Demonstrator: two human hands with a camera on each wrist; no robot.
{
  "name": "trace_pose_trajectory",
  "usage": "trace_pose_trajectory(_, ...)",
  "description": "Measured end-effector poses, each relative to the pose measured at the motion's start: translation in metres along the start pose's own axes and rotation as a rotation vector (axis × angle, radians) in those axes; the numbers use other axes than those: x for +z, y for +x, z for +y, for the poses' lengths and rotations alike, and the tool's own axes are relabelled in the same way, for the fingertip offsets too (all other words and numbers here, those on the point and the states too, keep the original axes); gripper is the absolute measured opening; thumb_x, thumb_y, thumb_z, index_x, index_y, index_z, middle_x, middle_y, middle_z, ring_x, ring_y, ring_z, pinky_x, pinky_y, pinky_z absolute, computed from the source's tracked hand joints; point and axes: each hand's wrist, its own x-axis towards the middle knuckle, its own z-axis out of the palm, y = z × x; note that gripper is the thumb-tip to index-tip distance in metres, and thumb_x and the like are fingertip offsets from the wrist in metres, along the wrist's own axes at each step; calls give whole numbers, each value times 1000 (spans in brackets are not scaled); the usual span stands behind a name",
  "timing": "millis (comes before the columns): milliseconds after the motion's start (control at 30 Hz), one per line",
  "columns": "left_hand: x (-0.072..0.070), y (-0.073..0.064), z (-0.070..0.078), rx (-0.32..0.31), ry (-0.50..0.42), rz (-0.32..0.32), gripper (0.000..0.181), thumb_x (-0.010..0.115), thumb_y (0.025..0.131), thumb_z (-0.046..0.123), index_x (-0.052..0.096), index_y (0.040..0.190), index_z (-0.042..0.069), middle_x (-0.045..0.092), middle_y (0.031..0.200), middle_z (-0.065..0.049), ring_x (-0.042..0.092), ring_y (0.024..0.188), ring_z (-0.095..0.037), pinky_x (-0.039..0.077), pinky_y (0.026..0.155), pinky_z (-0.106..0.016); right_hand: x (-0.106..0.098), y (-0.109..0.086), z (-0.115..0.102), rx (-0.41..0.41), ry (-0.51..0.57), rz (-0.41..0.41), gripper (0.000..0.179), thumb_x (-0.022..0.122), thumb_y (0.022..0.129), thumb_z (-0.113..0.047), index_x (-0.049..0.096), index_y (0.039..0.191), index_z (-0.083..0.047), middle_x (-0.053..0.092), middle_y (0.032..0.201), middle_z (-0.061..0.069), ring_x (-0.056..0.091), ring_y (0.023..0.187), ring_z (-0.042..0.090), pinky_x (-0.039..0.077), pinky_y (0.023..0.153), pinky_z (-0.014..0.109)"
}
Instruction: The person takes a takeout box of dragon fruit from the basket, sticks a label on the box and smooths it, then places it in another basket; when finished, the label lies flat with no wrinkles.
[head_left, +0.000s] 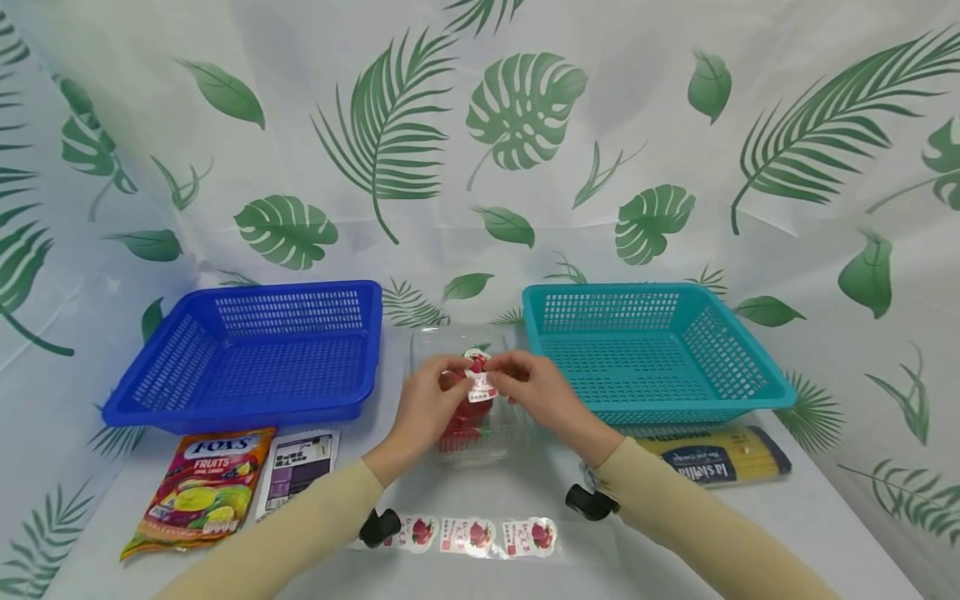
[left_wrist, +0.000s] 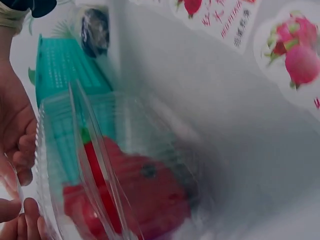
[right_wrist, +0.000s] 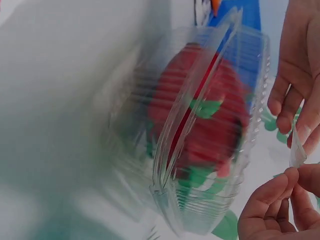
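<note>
Between the thumbs and fingertips of my left hand (head_left: 429,407) and right hand (head_left: 542,392) is a white label sticker (head_left: 482,388) printed with a red fruit. Both hands pinch it, one at each side, over a clear plastic clamshell box (head_left: 431,336). In the right wrist view the sticker (right_wrist: 297,150) appears edge-on with a bent lower corner. The clamshell's lid is down. Red fruit-like items (right_wrist: 200,90) with green parts lie inside, seen through the plastic. In the head view my hands cover part of the box.
A strip of matching stickers (head_left: 468,536) lies in front of the box. A blue basket (head_left: 281,412) stands left, a teal basket (head_left: 660,408) right. A candy bag (head_left: 202,492) and a purple-and-white packet (head_left: 298,467) lie at left, a spaghetti pack (head_left: 712,456) at right.
</note>
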Motion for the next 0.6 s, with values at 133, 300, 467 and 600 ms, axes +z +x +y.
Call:
trace_pose_trajectory(133,-3,7,-7,37,64,-29,17,71,88,3,71,105,4,68,101,-9,67,87,-22,56,78,-36,3,11,2,4,-46,-21,19,65,96,-22,69,112,-12,66,97,3,57,83,21,51,67,32)
trace_pose_trajectory(300,-5,15,-14,81,150,-57,15,71,87,2,72,102,3,68,95,-9,64,85,-22,53,77,-37,6,21,5,16,-93,-35,18,66,95,-22,70,109,-11,66,96,2,56,80,20,50,63,30)
trace_pose_trajectory(467,-7,22,-18,93,190,-77,16,70,85,-1,72,101,2,66,90,-8,61,82,-21,52,74,-35,8,28,2,7,-157,-43,17,67,94,-22,70,107,-13,66,97,1,58,83,19,51,66,30)
trace_pose_trajectory(600,-9,26,-18,82,212,-103,15,70,85,-3,71,99,2,66,88,-7,60,81,-20,52,74,-34,8,33,1,7,-190,-60,17,67,94,-20,70,108,-11,67,99,1,60,87,19,52,70,30)
